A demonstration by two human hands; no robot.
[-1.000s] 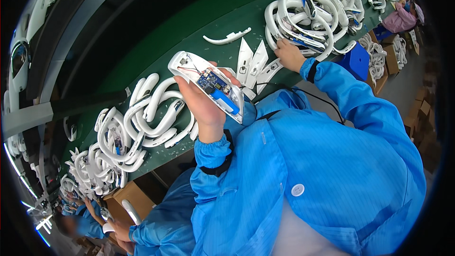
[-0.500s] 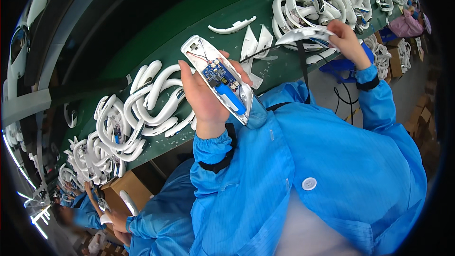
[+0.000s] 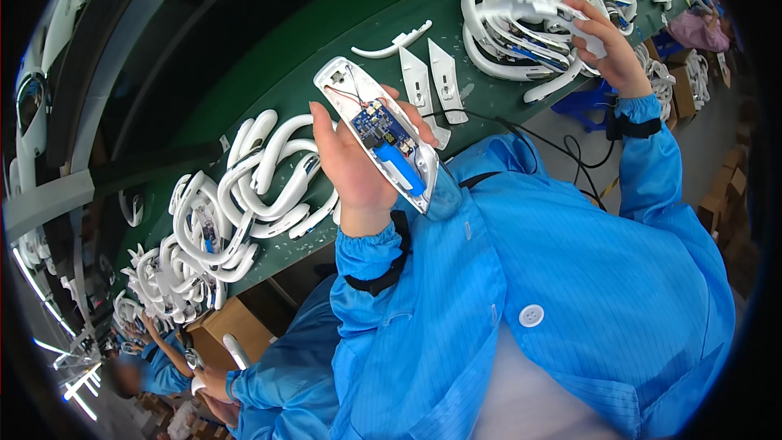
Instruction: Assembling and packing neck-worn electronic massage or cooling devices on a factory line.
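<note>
My left hand (image 3: pixel 357 175) is wrapped around an open white plastic housing (image 3: pixel 333 80), tilted with its inside facing up. Inside it sit a blue circuit board (image 3: pixel 380 125) with thin wires and a blue cylindrical battery (image 3: pixel 401 168). My right hand (image 3: pixel 612 53) pinches a curved white plastic piece (image 3: pixel 529 6), smeared by motion, above a pile of white curved housings (image 3: pixel 498 37) at the far right. Between my hands, two flat tapered white parts (image 3: pixel 445 81) (image 3: pixel 415 80) and a slim curved white strip (image 3: pixel 393 45) lie on the green table (image 3: pixel 326 41).
More curved white housings (image 3: pixel 273 171) are heaped on the left. A black cable (image 3: pixel 562 147) hangs past the table edge near a blue stool (image 3: pixel 582 118). Another person's blue sleeve (image 3: pixel 285 383) and a cardboard box (image 3: pixel 232 326) are at lower left.
My right hand has moved up and away from me with the white piece, which has turned. My left hand keeps its hold on the housing. The view has shifted slightly.
</note>
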